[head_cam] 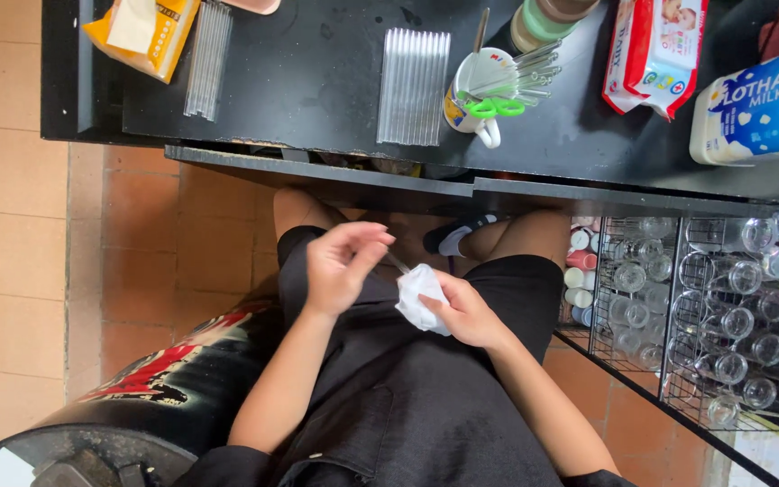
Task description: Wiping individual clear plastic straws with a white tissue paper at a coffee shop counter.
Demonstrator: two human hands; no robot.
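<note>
My left hand (343, 264) pinches the end of a thin clear glass straw (398, 263) over my lap. My right hand (466, 311) grips a crumpled white tissue (423, 298) wrapped around the straw's other end. I sit on a stool in a dark apron, knees under a black counter (317, 81). On the counter lies a row of clear glass straws (415, 87). Beside it a white mug (484, 90) holds more straws and green-handled scissors (496, 107).
A second bundle of straws (206, 59) and a yellow tissue pack (142, 32) sit at the counter's left. A wet-wipes pack (655, 50) and a milk jug (759, 106) stand at the right. A wire rack (723, 316) with several glass bottles is beside my right leg.
</note>
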